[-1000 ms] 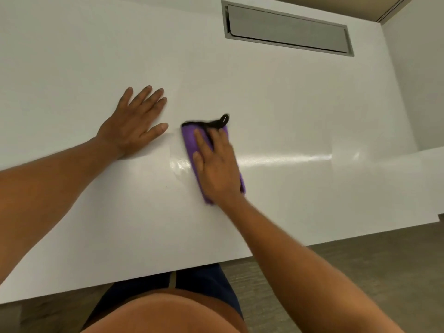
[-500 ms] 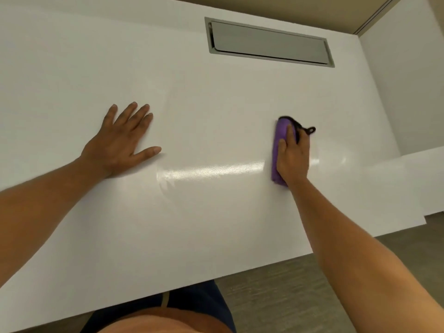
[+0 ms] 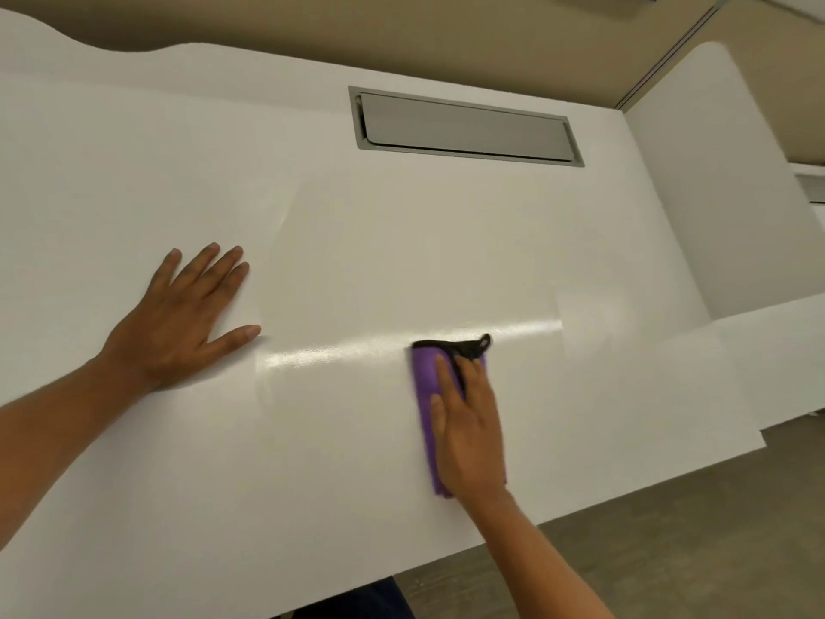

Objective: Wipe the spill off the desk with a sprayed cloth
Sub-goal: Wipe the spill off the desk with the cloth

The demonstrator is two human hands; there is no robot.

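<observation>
A folded purple cloth (image 3: 424, 377) with a black edge and loop lies flat on the white desk (image 3: 357, 243), right of centre. My right hand (image 3: 468, 431) presses flat on top of it, fingers pointing away from me. My left hand (image 3: 183, 323) rests palm down on the desk to the left, fingers spread, holding nothing. A shiny wet streak (image 3: 339, 350) runs across the desk between the two hands and on past the cloth to the right.
A grey cable hatch (image 3: 464, 127) is set into the desk at the back. A white side panel (image 3: 714, 207) rises at the right. The desk's front edge runs diagonally below my right wrist, with brown floor (image 3: 669, 551) beyond.
My right hand swept the cloth from beside my left hand far to the right, then back partway toward the middle and nearer me. My left hand stayed planted. The camera tilted up.
</observation>
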